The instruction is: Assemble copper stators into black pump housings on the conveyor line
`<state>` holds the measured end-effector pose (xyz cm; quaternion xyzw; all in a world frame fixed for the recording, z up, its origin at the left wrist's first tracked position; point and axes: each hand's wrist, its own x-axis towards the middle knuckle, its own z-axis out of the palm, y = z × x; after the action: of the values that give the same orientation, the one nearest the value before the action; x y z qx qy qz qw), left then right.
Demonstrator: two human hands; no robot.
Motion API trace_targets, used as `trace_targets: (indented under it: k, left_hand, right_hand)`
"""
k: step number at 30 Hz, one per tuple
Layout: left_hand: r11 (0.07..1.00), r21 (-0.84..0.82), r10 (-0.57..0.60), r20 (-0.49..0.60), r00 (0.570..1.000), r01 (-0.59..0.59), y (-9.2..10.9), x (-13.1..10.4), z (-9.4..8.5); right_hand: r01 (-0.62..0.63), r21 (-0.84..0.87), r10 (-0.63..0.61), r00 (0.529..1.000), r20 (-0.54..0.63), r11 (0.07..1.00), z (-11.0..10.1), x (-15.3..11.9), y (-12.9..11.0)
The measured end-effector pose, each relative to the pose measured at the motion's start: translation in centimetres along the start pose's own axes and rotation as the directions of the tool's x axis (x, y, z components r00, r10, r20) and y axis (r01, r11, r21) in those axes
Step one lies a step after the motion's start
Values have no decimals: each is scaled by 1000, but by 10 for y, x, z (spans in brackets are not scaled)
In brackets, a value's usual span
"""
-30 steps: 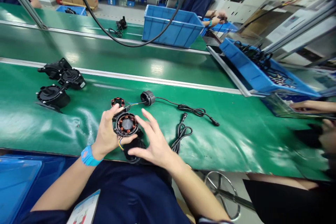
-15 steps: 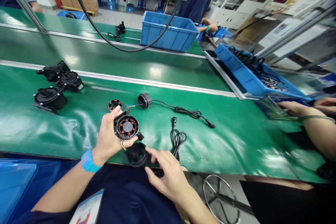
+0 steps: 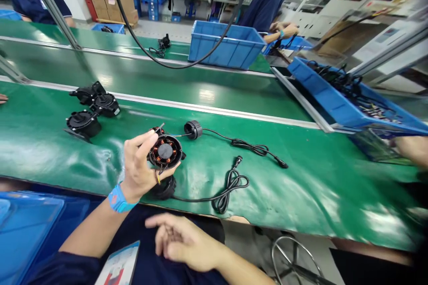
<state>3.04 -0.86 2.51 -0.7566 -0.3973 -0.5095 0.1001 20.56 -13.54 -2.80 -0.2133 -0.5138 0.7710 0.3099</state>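
Note:
My left hand [image 3: 138,164] grips a round black motor housing [image 3: 181,146], its open face with copper windings and a grey centre turned toward me. Below that hand a black cap [image 3: 164,188] lies on the green bench, partly hidden, its cable [image 3: 230,189] looping off to the right. My right hand [image 3: 187,240] is in front of my body below the bench edge, index finger stretched out and the others loosely bent, holding nothing. Just behind the housing, a second copper-wound stator [image 3: 158,131] shows in part, joined by thin wires to another black cap [image 3: 193,129] with a cable [image 3: 249,144].
Several black motor units [image 3: 83,123] stand at the left of the bench. A blue crate [image 3: 227,46] sits across the channel; a long blue bin [image 3: 337,98] of cables is at right. A co-worker's hand [image 3: 413,149] touches a box there. A black cable [image 3: 160,62] hangs overhead.
My right hand has drawn back from the lower black cap toward my body. That cap now lies farther left, under my left hand, which still holds the motor housing. The view has shifted left.

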Motion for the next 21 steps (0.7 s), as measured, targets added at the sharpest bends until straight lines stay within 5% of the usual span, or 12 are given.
trace_targets:
  k: [3, 5, 7, 9, 14, 17, 19, 21]
  left_hand:
    - [992, 117, 72, -137, 988, -56, 5, 15, -12]
    - [988, 152, 62, -189, 980, -33, 9, 19, -17]
    - [991, 127, -3, -180, 984, 26, 13, 16, -18]
    - [995, 59, -74, -123, 990, 81, 20, 8, -16]
    - [967, -141, -189, 159, 969, 211, 36, -23, -2]
    - [947, -148, -225, 335, 915, 287, 38, -34, 2]
    - [950, -159, -188, 391, 901, 267, 35, -36, 3]
    - [957, -198, -115, 415, 902, 213, 29, -35, 2]
  right_hand:
    - [89, 286, -42, 986, -164, 954, 3, 27, 26]
    - [291, 199, -205, 908, -367, 936, 2, 37, 32]
    - [464, -74, -430, 732, -528, 883, 1, 41, 26]
    - [490, -323, -574, 550, -607, 810, 0, 42, 9]
    - [466, -547, -696, 246, -675, 695, -14, 53, -46]
    - [395, -607, -714, 230, -661, 689, -41, 57, -66]
    - [298, -649, -714, 293, -635, 700, -64, 57, -74]
    - [225, -682, -703, 406, -584, 696, -84, 55, -80]
